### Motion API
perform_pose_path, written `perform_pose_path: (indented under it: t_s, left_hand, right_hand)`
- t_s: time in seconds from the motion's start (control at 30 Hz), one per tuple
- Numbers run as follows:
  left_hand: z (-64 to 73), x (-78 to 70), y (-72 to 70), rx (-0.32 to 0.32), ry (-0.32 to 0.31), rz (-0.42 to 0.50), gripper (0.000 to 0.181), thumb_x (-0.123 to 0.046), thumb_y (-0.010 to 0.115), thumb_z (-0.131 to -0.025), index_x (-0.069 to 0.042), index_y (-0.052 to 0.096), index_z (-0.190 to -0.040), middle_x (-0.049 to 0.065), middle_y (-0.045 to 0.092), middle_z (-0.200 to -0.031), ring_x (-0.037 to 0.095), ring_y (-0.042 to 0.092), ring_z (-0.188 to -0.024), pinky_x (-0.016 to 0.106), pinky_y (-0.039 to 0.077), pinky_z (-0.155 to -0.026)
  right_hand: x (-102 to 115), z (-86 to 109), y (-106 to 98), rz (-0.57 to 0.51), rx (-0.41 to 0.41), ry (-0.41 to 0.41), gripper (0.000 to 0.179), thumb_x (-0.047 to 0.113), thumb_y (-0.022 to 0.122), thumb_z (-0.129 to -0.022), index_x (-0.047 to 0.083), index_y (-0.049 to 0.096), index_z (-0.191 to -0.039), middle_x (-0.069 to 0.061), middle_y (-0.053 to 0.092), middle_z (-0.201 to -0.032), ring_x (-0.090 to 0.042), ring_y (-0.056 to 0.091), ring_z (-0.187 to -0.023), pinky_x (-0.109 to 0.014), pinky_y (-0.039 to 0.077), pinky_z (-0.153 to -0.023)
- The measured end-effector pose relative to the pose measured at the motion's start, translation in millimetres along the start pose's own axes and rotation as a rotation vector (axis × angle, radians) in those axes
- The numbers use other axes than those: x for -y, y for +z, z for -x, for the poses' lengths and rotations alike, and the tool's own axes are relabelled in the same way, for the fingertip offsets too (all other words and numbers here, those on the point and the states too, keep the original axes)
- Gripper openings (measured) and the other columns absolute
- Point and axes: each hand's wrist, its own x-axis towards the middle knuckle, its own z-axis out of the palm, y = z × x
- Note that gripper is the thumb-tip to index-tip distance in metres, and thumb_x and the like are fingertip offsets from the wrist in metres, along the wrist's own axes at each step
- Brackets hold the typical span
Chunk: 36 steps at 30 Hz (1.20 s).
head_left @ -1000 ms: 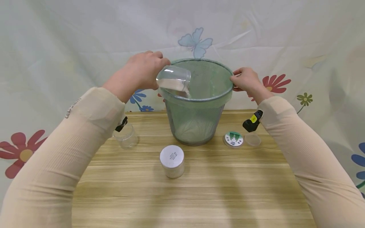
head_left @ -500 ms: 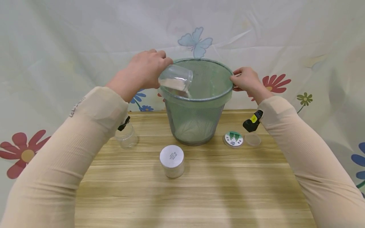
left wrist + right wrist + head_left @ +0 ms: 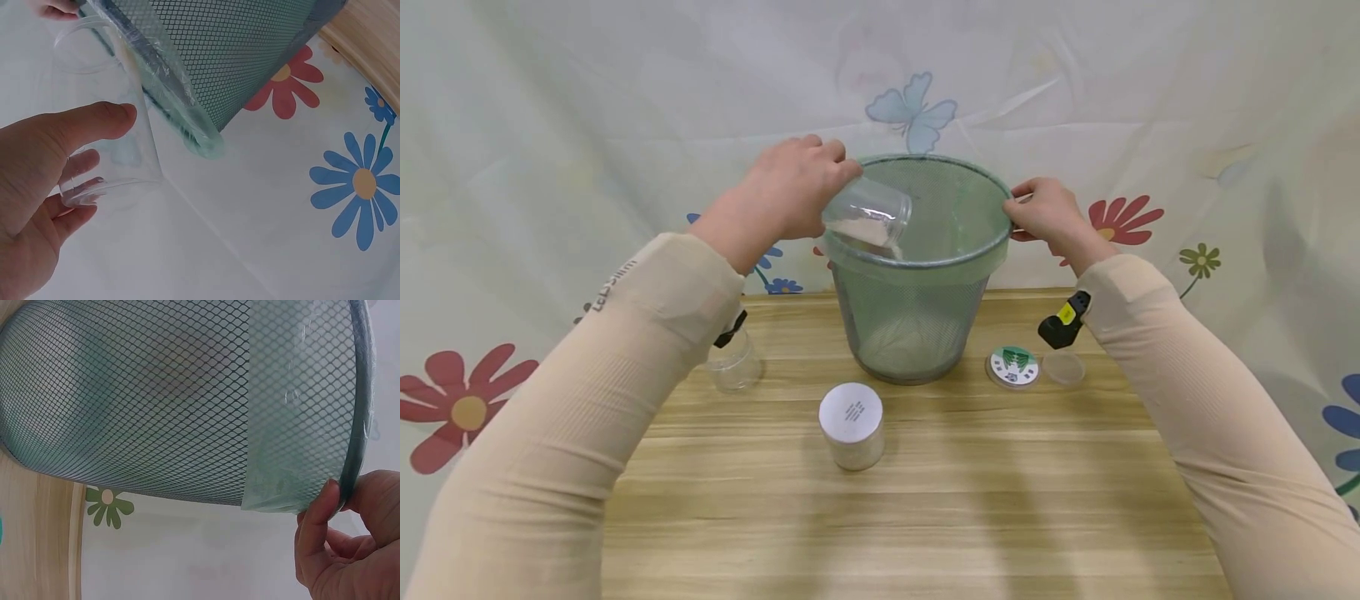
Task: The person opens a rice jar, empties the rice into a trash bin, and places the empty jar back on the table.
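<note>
In the head view my left hand (image 3: 778,192) grips a clear plastic jar (image 3: 883,204), its mouth tipped down over the near left rim of a mesh wastebasket (image 3: 917,333). Pale powder or fine grains (image 3: 868,232) lie along the jar's lower side and reach its mouth. The left wrist view has the thumb (image 3: 109,120) on one side of the jar and fingers on the other. A thin green bag (image 3: 281,450) lines the wastebasket and folds over its rim. My right hand (image 3: 1048,212) pinches the rim and bag on the right.
A white-topped round container (image 3: 852,425) stands in front of the wastebasket. Another clear jar (image 3: 737,367) is at left, partly behind my sleeve. A green-and-white round lid (image 3: 1015,367) and a clear lid (image 3: 1064,367) lie at right. A flowered curtain (image 3: 662,108) hangs behind.
My left hand has shifted slightly right with the jar, which now tilts a little more steeply. Less powder shows inside it. The right hand keeps its place on the rim.
</note>
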Motion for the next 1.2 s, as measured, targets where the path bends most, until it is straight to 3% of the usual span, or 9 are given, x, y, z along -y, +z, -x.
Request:
perform_pose_path:
  t_s: [0.17,0.37,0.57,1.2]
  left_hand:
    - [-1.4,-0.2,-1.0,0.012,0.025,-0.034,0.064,-0.008,0.069,-0.077,-0.002,0.041,-0.134,0.018,0.048,-0.123,0.035,0.044,-0.108,0.044,0.039,-0.099]
    - [-3.1,-1.9,-3.2,0.021,0.055,-0.076,0.057,-0.003,0.06,-0.081,-0.001,0.041,-0.134,0.018,0.047,-0.121,0.035,0.043,-0.108,0.042,0.038,-0.098]
    - [-3.8,-3.1,-5.3,0.006,0.062,-0.092,0.057,0.0,0.058,-0.082,-0.002,0.04,-0.136,0.018,0.045,-0.122,0.035,0.041,-0.107,0.042,0.037,-0.097]
    - [-8.9,-6.6,2.4,-0.127,0.142,-0.225,0.053,0.007,0.059,-0.082,-0.005,0.045,-0.131,0.019,0.046,-0.124,0.036,0.041,-0.116,0.043,0.033,-0.104]
  right_hand:
    - [0.1,0.2,-0.4,0.001,0.002,0.003,0.052,0.023,0.039,-0.093,-0.001,0.032,-0.139,-0.022,0.048,-0.129,0.002,0.057,-0.062,-0.022,0.054,-0.073]
    - [-0.1,-0.4,-0.2,-0.002,0.004,-0.002,0.052,0.023,0.04,-0.094,-0.002,0.031,-0.139,-0.023,0.048,-0.128,0.002,0.057,-0.062,-0.016,0.053,-0.064]
    - [-0.9,-1.0,0.6,-0.001,-0.001,-0.007,0.051,0.022,0.04,-0.094,-0.003,0.033,-0.138,-0.023,0.049,-0.126,0.001,0.057,-0.063,-0.02,0.054,-0.069]
    - [-1.3,-2.0,0.9,0.0,-0.008,-0.015,0.051,0.022,0.04,-0.093,-0.003,0.033,-0.137,-0.023,0.048,-0.127,0.001,0.056,-0.063,-0.016,0.053,-0.064]
